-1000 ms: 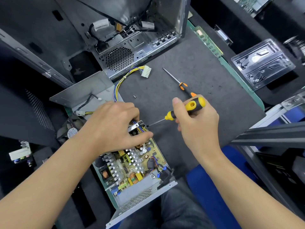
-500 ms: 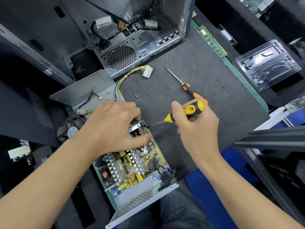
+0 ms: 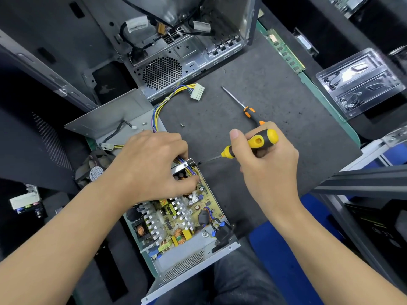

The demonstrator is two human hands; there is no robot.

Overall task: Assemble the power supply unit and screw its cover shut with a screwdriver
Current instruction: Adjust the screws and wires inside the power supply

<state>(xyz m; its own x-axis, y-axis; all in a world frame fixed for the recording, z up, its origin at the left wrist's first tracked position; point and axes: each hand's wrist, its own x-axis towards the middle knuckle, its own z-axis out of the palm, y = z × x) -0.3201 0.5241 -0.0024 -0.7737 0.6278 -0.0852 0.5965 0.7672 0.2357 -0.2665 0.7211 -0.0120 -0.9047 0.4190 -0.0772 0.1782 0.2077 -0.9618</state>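
Right hand [image 3: 267,166]: fingers wrapped round the yellow-and-black screwdriver [image 3: 253,143], its tip at the far right corner of the power supply unit [image 3: 182,219].
Left hand [image 3: 154,167]: fingers curled down into the wire bundle [image 3: 163,106] at the unit's far end, thumb on the circuit board.
Power supply unit: open, at the near edge of the grey mat [image 3: 253,106].
Cover [image 3: 114,116]: lying just beyond the left hand.
Loose screw [image 3: 182,125]: on the mat, near a second screwdriver [image 3: 241,104].
Computer case [image 3: 176,51]: further back.
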